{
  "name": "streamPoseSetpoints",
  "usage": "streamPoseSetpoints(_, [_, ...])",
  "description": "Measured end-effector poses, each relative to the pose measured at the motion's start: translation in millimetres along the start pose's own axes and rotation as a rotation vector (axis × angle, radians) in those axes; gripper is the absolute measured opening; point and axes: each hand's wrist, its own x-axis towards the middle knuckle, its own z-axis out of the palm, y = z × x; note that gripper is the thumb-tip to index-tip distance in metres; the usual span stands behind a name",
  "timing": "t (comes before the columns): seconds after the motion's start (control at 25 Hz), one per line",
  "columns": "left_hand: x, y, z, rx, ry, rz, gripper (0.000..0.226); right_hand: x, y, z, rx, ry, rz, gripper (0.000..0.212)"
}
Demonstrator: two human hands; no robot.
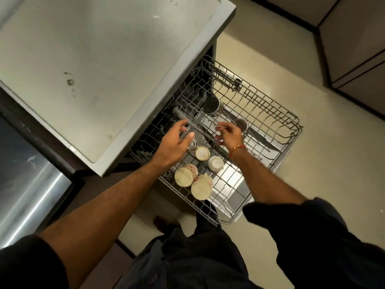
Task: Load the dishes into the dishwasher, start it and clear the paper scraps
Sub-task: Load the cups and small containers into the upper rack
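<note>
A person leans over the pulled-out upper rack of a dishwasher, lowering a clear drinking glass onto the wire tines. The left hand curls thumb and fingers round the glass's lower end; the right hand hovers at its far end, fingers loosely bent, and whether they touch it cannot be told. The glass looks light, stiff, slick and breakable, best held round the body rather than the rim. Four upturned ceramic cups crowd the near corner and two steel cups stand beyond. The rack's right half offers open room, while the countertop edge overhangs the left.
</note>
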Motion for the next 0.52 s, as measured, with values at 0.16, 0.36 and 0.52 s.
streamPoseSetpoints(0.16, [-51.7, -35.8, -38.2, -0.063, 0.207, 0.104, 0.048, -84.2, -5.8, 61.1, 0.050, -0.194, -0.130, 0.021])
streamPoseSetpoints(0.36, [-125.0, -101.0, -99.7, -0.157, 0.516, 0.113, 0.043, -174.0, -7.8, 174.2, -0.052, -0.486, -0.253, 0.022])
streamPoseSetpoints(0.52, [-200.3, -171.2, -154.5, -0.208, 0.752, 0.031, 0.046, -242.1, 6.7, 269.2, -0.237, -0.659, -0.319, 0.020])
